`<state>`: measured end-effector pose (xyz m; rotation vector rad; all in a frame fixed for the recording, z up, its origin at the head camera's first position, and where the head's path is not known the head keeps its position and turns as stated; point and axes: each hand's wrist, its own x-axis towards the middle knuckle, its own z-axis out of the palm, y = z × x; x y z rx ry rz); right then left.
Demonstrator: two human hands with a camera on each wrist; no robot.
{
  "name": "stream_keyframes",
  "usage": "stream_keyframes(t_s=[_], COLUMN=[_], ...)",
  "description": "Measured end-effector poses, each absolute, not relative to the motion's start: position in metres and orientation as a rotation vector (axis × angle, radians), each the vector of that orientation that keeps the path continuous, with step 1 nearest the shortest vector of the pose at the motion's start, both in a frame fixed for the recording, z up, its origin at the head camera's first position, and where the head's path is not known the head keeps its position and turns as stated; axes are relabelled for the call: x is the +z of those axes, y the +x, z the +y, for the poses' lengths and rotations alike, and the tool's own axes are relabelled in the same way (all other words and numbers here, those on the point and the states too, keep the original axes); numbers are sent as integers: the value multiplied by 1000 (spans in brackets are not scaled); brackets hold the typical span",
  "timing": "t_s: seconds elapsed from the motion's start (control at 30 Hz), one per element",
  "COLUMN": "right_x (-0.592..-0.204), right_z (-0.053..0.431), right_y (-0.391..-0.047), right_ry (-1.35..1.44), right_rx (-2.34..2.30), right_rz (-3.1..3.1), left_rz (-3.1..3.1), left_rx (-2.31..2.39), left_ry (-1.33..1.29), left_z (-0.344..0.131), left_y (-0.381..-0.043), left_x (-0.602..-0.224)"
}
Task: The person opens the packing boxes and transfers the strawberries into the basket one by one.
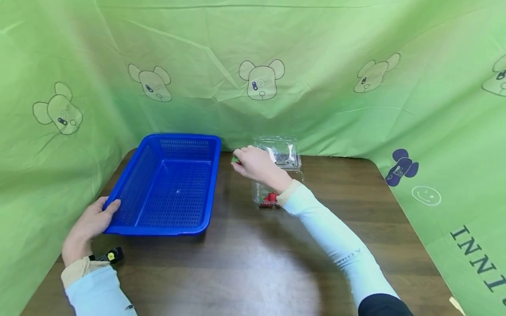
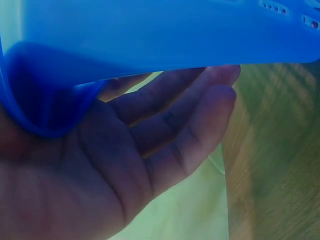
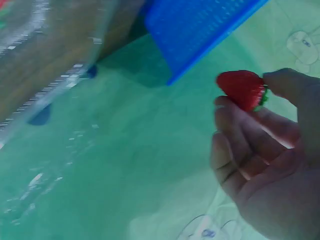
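Near strawberries (image 1: 270, 199) in a punnet (image 1: 292, 163), right hand (image 1: 257, 164) pinches another strawberry (image 3: 241, 89), left (image 1: 90, 221) grips basket (image 1: 154, 230).

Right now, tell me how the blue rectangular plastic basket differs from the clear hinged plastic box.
The blue rectangular plastic basket is opaque; the clear hinged plastic box is see-through. The basket is larger than the box. The left hand holds the basket by its rim, while the box is not held. Red strawberries show in the box, none in the basket. Both are open at the top.
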<state>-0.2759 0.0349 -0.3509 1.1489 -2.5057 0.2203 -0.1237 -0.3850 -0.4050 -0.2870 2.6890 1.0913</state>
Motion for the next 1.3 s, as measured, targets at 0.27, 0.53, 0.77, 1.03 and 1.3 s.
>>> stream_keyframes(t_s=[0.27,0.53,0.77,1.03,1.3], right_x=[-346,-354,-367,-391,-402], right_z=[-9,-57,-85,-111,-129], right_y=[-270,-265,-264,-271,-269], right_ry=[1220,1297,1382,1414,1510], right_rx=[358,394,340,244,212], right_rz=[-2489,-2536,-2561,-2588,-2777], left_rz=[2704,2727,2698,2686,2704], left_rx=[1057,1026,1073,1088,1099], left_ry=[-295,-287,-330,-335,-310], left_z=[-384,-385,-384,-383,-383], left_y=[-124,-123,-124,-125,-124], left_x=[-404,-404,-405,-406,-408])
